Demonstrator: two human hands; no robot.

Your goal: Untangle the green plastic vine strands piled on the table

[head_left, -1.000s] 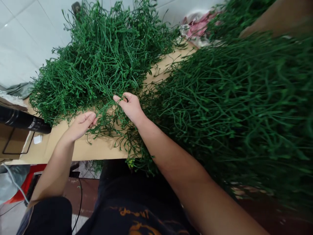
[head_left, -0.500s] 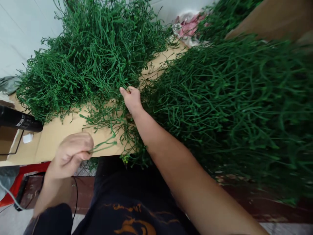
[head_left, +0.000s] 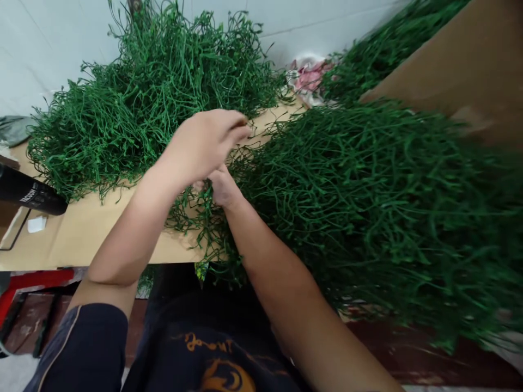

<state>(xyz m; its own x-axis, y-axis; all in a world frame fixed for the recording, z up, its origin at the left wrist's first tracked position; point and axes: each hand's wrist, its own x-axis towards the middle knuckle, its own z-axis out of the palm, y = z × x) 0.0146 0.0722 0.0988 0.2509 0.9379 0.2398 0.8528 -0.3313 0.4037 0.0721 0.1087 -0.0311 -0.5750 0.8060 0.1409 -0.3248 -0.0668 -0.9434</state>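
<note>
Green stems (head_left: 122,125) lie heaped beyond and right of my left hand (head_left: 206,139), now swung up to my right hand (head_left: 224,188), so both work close together, each grip unreadable to me.

Black cylindrical bottle (head_left: 44,198), left edge of frame: white lettering (head_left: 31,195) "VACUUM". Dark navy shirt (head_left: 171,362), bottom centre: inverted orange script (head_left: 209,342), not reliably legible.

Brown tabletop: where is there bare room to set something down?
The widest bare patch on the brown tabletop lies between the black bottle and the left forearm, in front of the left green pile. Crowded: the right side, under the right green pile, and around the right hand, among loose stems.
</note>
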